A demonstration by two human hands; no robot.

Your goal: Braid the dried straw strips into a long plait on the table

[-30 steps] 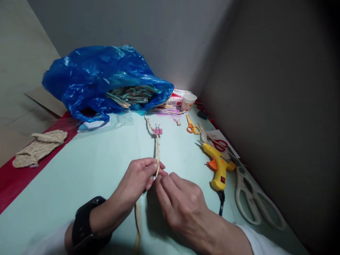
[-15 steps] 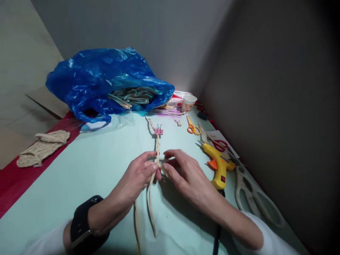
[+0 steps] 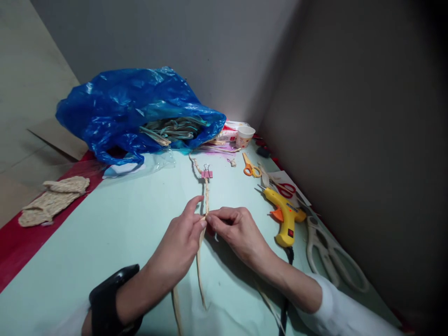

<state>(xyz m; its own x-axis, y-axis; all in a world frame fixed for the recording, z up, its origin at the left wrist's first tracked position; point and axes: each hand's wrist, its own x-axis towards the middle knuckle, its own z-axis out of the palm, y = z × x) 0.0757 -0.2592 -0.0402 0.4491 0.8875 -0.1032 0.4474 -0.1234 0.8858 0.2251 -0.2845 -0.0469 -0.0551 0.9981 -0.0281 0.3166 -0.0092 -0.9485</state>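
A thin braid of pale, straw-like strands [image 3: 206, 195] runs toward me from a pink binder clip [image 3: 206, 174] that grips it farther back. At the braid's near end, my left hand [image 3: 185, 233] pinches the strands between thumb and fingers, its index finger raised. Close beside it, my right hand [image 3: 238, 231] pinches at the same spot from the right, thumb against fingertips. Loose strand ends [image 3: 200, 280] hang down over the table below my left hand. Another strand [image 3: 269, 305] trails under my right forearm. The exact crossing of strands is hidden by my fingertips.
A blue plastic bag [image 3: 115, 102] of dried strands lies at the back, near a paper cup [image 3: 245, 136]. Rightward are orange scissors [image 3: 251, 167], red-handled scissors [image 3: 286, 190], a yellow glue gun [image 3: 287, 217] and large shears [image 3: 332, 256]. A woven slipper-shaped piece [image 3: 54, 199] sits left.
My right hand's fingers have closed into a pinch at the braid's end, where they were spread wider before. A strand now shows under my right forearm. The view has shifted slightly.
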